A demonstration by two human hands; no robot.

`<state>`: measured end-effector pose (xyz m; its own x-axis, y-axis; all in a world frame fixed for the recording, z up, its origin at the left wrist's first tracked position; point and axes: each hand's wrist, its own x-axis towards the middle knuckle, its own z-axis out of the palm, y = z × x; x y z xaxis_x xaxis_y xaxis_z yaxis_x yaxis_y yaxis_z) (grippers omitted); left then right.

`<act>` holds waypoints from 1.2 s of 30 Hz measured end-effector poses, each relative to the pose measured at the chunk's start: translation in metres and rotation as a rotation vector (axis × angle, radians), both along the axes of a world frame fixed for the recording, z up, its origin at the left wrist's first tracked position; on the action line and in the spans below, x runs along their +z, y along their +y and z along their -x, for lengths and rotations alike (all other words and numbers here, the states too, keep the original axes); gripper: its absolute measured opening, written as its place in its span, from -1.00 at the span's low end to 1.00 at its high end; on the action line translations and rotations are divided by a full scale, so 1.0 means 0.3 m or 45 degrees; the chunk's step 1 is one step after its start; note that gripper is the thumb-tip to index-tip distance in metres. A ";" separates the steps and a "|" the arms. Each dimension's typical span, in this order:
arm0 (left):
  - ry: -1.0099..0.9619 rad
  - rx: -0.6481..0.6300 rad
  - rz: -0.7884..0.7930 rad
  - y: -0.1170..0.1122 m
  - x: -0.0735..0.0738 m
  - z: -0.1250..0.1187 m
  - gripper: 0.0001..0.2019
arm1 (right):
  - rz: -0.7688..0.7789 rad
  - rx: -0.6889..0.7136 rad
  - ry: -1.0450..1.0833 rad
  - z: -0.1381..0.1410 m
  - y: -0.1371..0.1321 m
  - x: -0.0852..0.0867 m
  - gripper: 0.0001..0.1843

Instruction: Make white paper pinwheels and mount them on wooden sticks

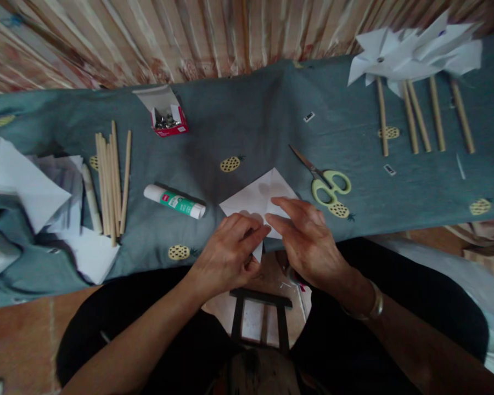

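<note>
A white paper square (257, 197), partly folded, lies at the near edge of a table under a grey-blue cloth (247, 126). My left hand (230, 252) pinches the paper's near corner, fingers curled on it. My right hand (308, 236) lies over the paper's right part, fingers pressed together on the fold. A glue stick (174, 201) rests to the left of the paper. Green-handled scissors (325, 181) lie just to the right.
Wooden sticks (111, 181) lie in a bundle at left beside white paper sheets (28, 189). A small red box of pins (167, 118) stands open behind them. White paper pinwheels on sticks (411, 60) lie at the far right. A stool (261, 318) stands below.
</note>
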<state>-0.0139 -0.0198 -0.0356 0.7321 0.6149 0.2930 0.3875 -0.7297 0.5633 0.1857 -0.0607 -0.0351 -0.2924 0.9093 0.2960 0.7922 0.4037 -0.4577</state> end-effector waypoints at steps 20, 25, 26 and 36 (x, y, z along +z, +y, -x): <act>0.075 0.126 -0.134 0.068 0.036 0.074 -0.61 | 0.288 -0.076 0.242 -0.111 0.021 0.059 -0.60; 0.092 0.132 -0.106 0.048 0.048 0.095 -0.58 | 0.379 0.128 0.053 -0.108 -0.002 0.066 -0.52; 0.095 0.133 -0.115 0.042 0.051 0.097 -0.59 | 0.387 0.149 0.041 -0.107 -0.004 0.066 -0.54; 0.124 0.072 -0.218 0.016 0.044 0.099 -0.70 | 0.324 0.159 0.099 -0.092 0.002 0.052 -0.73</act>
